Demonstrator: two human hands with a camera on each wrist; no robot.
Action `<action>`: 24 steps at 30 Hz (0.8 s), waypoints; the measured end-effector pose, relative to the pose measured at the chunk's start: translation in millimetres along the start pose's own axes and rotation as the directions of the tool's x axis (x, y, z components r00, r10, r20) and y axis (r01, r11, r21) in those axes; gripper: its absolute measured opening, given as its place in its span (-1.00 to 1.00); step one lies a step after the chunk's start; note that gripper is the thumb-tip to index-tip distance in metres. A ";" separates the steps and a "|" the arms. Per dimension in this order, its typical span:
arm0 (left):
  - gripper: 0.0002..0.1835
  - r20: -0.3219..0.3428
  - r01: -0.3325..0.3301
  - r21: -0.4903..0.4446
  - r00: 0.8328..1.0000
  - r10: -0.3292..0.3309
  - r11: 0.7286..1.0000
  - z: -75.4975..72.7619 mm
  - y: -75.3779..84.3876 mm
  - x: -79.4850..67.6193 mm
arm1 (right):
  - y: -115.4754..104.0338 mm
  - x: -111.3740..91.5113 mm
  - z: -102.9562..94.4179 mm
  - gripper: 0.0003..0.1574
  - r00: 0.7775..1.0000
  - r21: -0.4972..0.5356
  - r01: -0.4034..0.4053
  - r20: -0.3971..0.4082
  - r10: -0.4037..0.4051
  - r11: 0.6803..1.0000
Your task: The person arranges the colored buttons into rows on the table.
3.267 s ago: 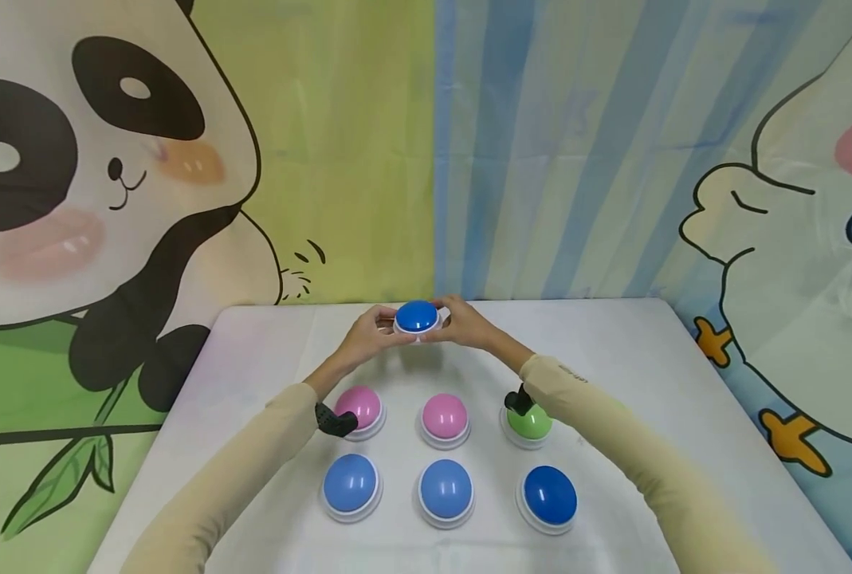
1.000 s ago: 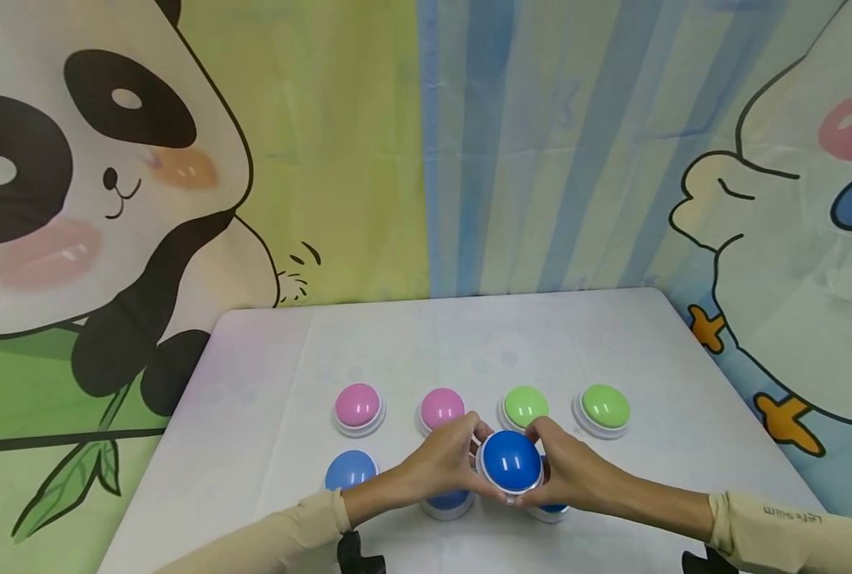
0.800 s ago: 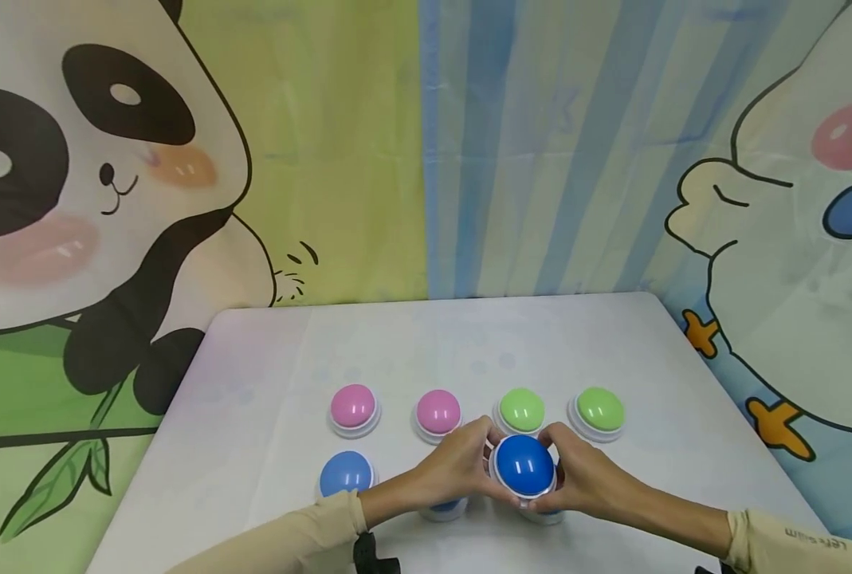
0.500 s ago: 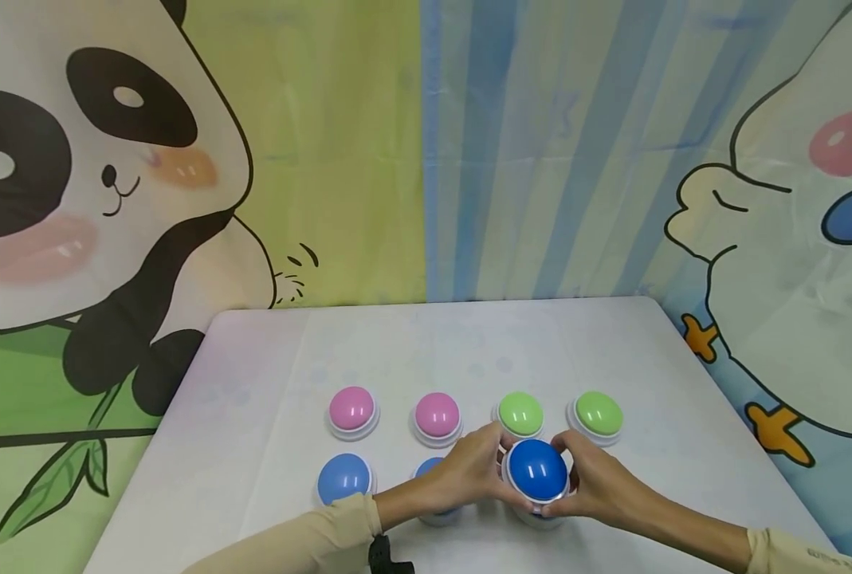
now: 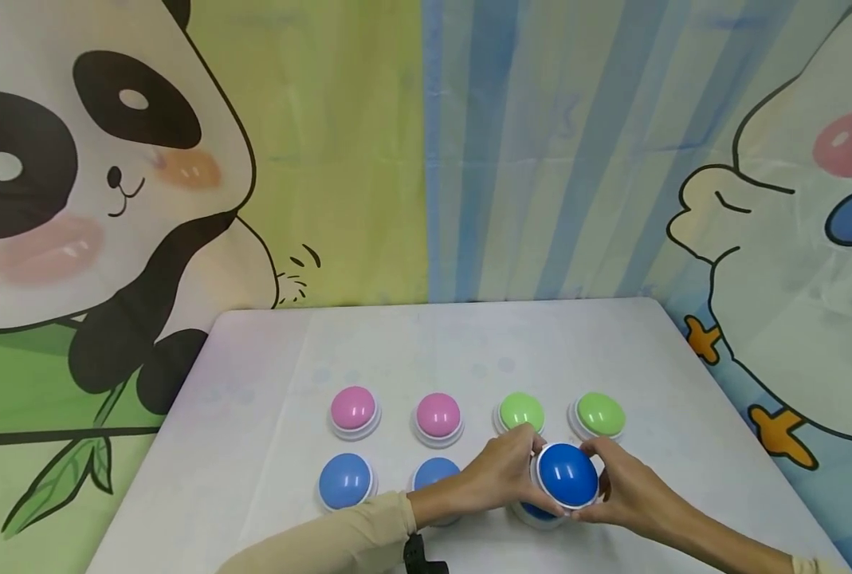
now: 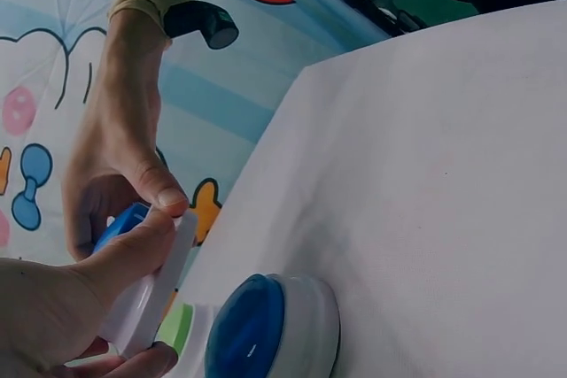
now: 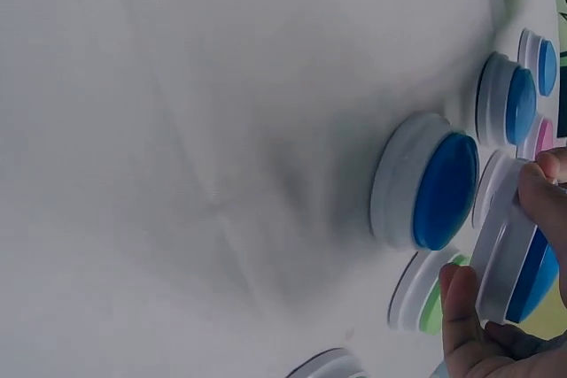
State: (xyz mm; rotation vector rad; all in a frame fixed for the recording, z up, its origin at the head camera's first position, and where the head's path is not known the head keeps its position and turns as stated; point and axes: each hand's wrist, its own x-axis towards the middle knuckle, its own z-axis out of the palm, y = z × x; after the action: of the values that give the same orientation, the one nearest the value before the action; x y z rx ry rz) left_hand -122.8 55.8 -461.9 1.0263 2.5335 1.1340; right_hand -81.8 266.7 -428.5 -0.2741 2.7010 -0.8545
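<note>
Between both hands is a push button with a dark blue dome and white base (image 5: 569, 475), raised above the table. My left hand (image 5: 500, 472) grips its left side, thumb at the near edge. My right hand (image 5: 634, 490) grips the right side in the same way. The left wrist view shows the held button's white base (image 6: 146, 307) tilted on edge between the fingers. Another dark blue button (image 5: 538, 515) rests on the table, partly hidden below the left hand. In the right wrist view this resting button (image 7: 446, 192) stands apart from the held one.
Two pink buttons (image 5: 354, 408) and two green buttons (image 5: 601, 414) form a row behind the hands. Nearer are two lighter blue buttons (image 5: 344, 481), one partly covered by the left forearm. All sit on a white-covered table (image 5: 397, 343) before cartoon-printed curtains.
Both hands have brought the dark blue button from the table's back toward the front. Over the last second they shift it rightward, uncovering more of the lighter blue button behind the left arm.
</note>
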 end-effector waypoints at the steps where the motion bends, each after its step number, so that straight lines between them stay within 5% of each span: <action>1: -0.22 0.005 -0.007 0.005 1.000 0.007 1.000 2.1 0.3 2.2 | 2.3 -1.2 0.0 0.11 1.000 0.003 -0.017 -0.003 0.017 1.000; 11: -0.16 0.017 -0.084 0.101 0.996 0.083 0.991 17.9 11.7 28.1 | 26.1 -12.7 -6.8 0.25 0.988 0.002 -0.137 -0.076 0.137 0.991; 24: -0.07 0.080 -0.058 0.198 0.996 0.042 0.978 37.8 24.6 53.2 | 52.1 -19.2 -13.8 0.35 0.970 -0.018 -0.225 -0.096 0.223 0.974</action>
State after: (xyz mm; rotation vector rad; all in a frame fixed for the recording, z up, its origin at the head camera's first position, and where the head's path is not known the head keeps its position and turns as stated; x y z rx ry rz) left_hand -133.8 124.6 -464.7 1.1627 2.6153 0.8464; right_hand -73.1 321.1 -444.0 0.0671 2.7633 -0.7800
